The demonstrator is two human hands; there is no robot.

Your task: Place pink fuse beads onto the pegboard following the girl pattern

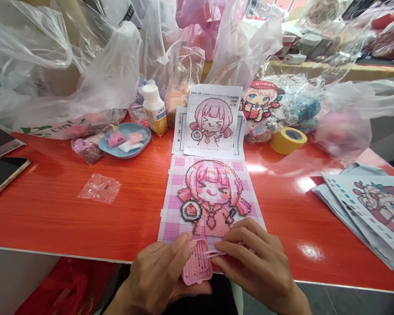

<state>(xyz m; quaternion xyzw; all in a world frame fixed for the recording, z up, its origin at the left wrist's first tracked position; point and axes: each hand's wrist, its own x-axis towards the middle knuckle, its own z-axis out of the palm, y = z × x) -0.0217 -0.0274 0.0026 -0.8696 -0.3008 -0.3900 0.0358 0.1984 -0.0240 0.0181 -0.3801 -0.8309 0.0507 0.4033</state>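
My left hand (157,267) is closed around a small pink bead tray (198,273) at the table's front edge. Small beads and slots show inside it. In my right hand (256,258) a pair of pink tweezers (213,253) is pinched, with the tips over the tray. Just beyond both hands lies a pegboard (166,221) on a pink-and-white checked ground. It bears a bead picture (213,197) of a pink-haired figure with a cake plate. Behind it a printed pattern sheet (213,120) of the same figure leans upright.
Left of the pattern stand a blue dish (141,148) with bead bags and a bottle (155,111). An opened plastic bag (100,188) and a phone (5,175) lie further left. Yellow tape (288,140) and printed sheets (371,210) are on the right. Plastic bags (95,83) crowd the back.
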